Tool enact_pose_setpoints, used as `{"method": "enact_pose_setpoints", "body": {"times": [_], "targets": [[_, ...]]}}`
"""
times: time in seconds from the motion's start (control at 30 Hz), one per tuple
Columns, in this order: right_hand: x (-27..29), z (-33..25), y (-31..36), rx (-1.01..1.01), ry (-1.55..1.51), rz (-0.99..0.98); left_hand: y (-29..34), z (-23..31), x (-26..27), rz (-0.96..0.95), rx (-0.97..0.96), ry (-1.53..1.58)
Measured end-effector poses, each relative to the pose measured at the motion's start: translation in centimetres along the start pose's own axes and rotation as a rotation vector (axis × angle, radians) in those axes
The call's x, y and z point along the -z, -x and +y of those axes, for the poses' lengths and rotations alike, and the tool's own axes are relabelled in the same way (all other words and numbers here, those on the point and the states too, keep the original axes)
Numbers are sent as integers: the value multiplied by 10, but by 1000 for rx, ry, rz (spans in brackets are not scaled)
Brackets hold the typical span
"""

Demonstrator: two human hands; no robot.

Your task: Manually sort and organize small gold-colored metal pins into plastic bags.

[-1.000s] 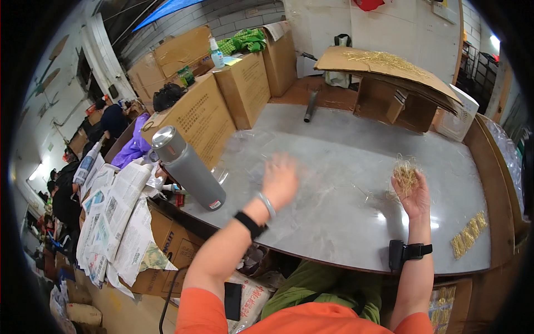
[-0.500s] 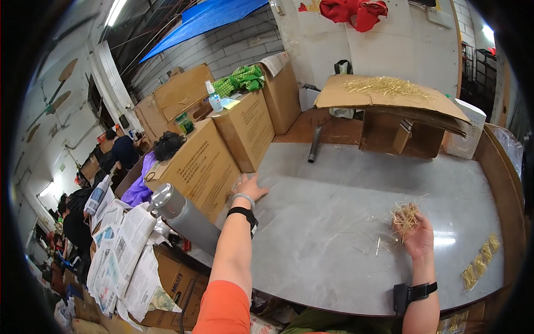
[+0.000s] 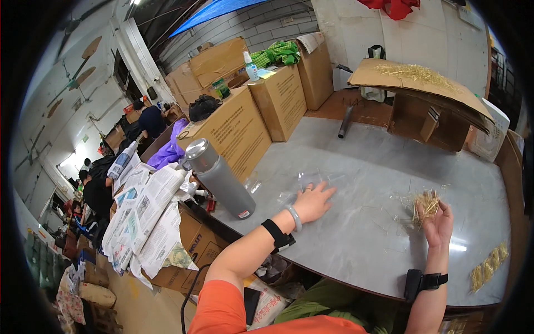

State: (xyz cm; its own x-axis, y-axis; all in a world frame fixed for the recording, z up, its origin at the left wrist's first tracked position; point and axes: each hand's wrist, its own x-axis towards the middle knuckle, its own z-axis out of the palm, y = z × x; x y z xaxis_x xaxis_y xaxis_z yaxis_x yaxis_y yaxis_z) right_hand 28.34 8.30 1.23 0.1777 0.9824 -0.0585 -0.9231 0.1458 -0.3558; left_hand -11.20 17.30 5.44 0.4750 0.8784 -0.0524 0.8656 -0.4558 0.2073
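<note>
My left hand [image 3: 311, 205], a bangle and a black band at its wrist, lies palm down on the grey tabletop with its fingers stretched out. Under and just beyond its fingers is a piece of clear thin plastic [image 3: 318, 179], possibly a small bag. To the right, my right hand [image 3: 437, 222] curls round a loose bunch of thin gold-coloured pins [image 3: 426, 205]. Some stick out past the fingertips, and several thin pins [image 3: 397, 224] lie scattered beside that hand. A flat packet of gold pins [image 3: 489, 266] rests near the table's right edge.
A grey thermos [image 3: 222, 178] stands at the left edge beside newspapers [image 3: 146, 211]. Cardboard boxes [image 3: 233, 136] line the back left. At the back, more gold pins [image 3: 417, 72] lie on a raised cardboard sheet [image 3: 371, 75]; a dark tube [image 3: 346, 122] lies nearby. Other people work far left.
My left hand has come from beside the boxes toward the table's middle, and the clear plastic now shows under it. My right hand still holds the pins. The view has swung left.
</note>
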Motion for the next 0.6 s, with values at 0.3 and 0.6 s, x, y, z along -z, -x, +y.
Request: {"method": "enact_pose_setpoints", "body": {"times": [0.3,0.6], "targets": [[13,-4,-3,74,154,107,-39,-97,40,486,450,-410],[-34,6,19,158,424,185,-50,-141,11,-77,1100,-150]]}}
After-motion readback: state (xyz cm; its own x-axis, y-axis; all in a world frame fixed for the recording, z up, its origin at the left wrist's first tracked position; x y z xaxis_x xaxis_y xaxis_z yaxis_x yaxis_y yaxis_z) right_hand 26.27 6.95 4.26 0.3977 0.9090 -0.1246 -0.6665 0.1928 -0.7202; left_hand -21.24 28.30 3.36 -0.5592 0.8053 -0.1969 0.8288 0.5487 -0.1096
